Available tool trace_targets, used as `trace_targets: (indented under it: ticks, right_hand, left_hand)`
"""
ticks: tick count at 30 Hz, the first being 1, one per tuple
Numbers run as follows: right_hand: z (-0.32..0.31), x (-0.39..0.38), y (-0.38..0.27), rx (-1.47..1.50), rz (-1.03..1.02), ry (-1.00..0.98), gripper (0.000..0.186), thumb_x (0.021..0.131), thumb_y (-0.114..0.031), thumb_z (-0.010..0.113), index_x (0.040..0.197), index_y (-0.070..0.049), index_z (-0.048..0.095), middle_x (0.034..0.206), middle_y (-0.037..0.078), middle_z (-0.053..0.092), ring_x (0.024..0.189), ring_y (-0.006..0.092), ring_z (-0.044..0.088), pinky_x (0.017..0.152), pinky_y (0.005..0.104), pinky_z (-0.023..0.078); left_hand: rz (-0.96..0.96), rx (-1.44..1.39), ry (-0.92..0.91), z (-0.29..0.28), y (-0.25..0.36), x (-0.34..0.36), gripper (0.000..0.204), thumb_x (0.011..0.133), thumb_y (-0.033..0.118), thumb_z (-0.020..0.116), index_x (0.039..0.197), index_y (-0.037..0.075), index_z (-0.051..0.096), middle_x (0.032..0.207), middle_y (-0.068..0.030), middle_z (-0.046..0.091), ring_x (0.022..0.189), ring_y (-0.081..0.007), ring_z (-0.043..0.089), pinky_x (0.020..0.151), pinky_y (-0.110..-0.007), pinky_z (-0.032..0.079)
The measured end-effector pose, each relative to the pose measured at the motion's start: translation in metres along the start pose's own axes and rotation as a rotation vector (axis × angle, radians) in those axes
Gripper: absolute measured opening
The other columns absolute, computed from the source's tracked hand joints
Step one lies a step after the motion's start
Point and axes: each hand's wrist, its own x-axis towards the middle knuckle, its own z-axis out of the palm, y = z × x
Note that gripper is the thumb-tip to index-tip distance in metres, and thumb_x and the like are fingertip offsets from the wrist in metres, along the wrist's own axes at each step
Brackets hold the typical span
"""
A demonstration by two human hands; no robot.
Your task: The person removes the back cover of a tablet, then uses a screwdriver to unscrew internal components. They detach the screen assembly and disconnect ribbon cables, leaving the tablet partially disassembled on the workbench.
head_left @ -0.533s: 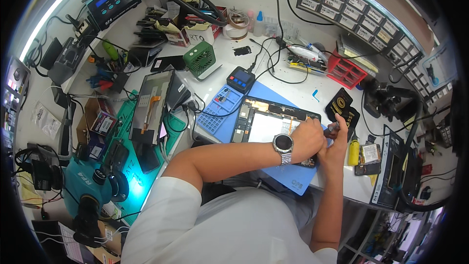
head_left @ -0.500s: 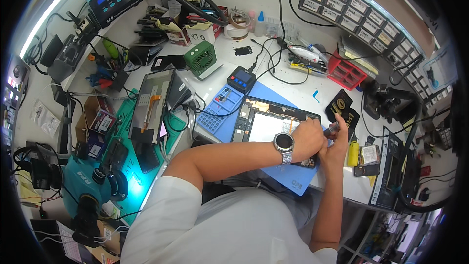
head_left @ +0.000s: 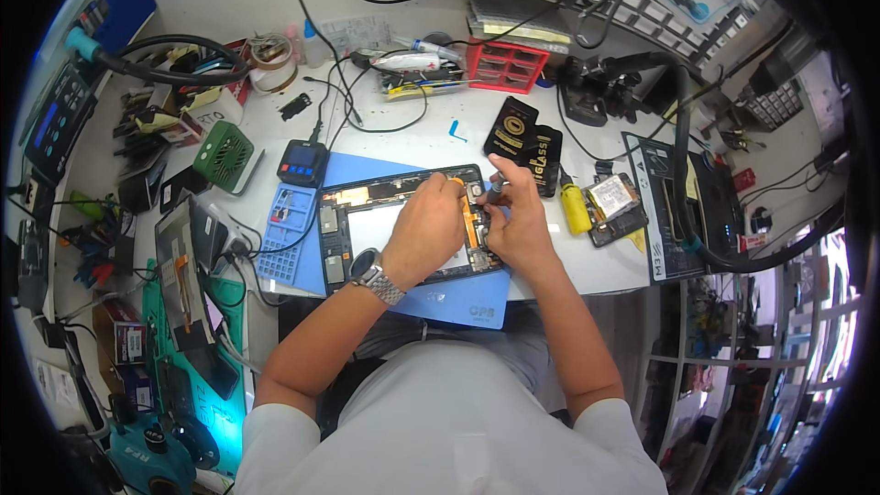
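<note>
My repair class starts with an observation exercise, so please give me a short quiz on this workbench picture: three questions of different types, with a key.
1. True or false: the wristwatch is on the same arm as the left hand.

2. Multiple choice: what colour is the mat under the opened tablet?
A) red
B) blue
C) yellow

3. Fill in the blank: the slim tool above the tablet's edge is held by the ____.

Key:
1. True
2. B
3. right hand
</note>
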Motion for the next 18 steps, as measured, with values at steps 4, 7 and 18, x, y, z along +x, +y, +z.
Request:
trace_targets:
  ticks: [4, 7, 18]
  right_hand:
    - [-0.004, -0.003, -0.003, -0.098, -0.03, 0.047, 0.09, 0.085, 0.025, 0.068, 0.162, -0.016, 0.047, 0.123, 0.015, 0.057, 0.096, 0.0219, 0.069, 0.088, 0.034, 0.065]
    - [-0.003, -0.005, 0.002, -0.07, -0.046, 0.054, 0.09, 0.084, 0.023, 0.072, 0.161, -0.016, 0.047, 0.124, 0.015, 0.057, 0.096, 0.0222, 0.068, 0.088, 0.0339, 0.065]
    - [0.002, -0.012, 0.007, 0.288, 0.161, 0.155, 0.081, 0.09, 0.024, 0.061, 0.162, -0.007, 0.041, 0.125, 0.017, 0.06, 0.111, 0.0272, 0.076, 0.096, 0.0374, 0.065]
  left_hand:
    - [0.017, 0.006, -0.037, 0.003, 0.002, 0.001, 0.016, 0.099, 0.002, 0.07, 0.111, -0.007, 0.072, 0.105, -0.0227, 0.068, 0.096, -0.0423, 0.071, 0.088, -0.05, 0.059]
    - [0.036, -0.029, -0.029, 0.009, 0.003, 0.0, 0.016, 0.098, 0.001, 0.071, 0.111, -0.008, 0.073, 0.104, -0.022, 0.068, 0.094, -0.0411, 0.071, 0.086, -0.049, 0.059]
    - [0.079, -0.029, -0.032, 0.014, 0.005, 0.001, 0.016, 0.095, 0.001, 0.073, 0.11, -0.007, 0.073, 0.102, -0.0205, 0.067, 0.09, -0.0395, 0.071, 0.082, -0.048, 0.059]
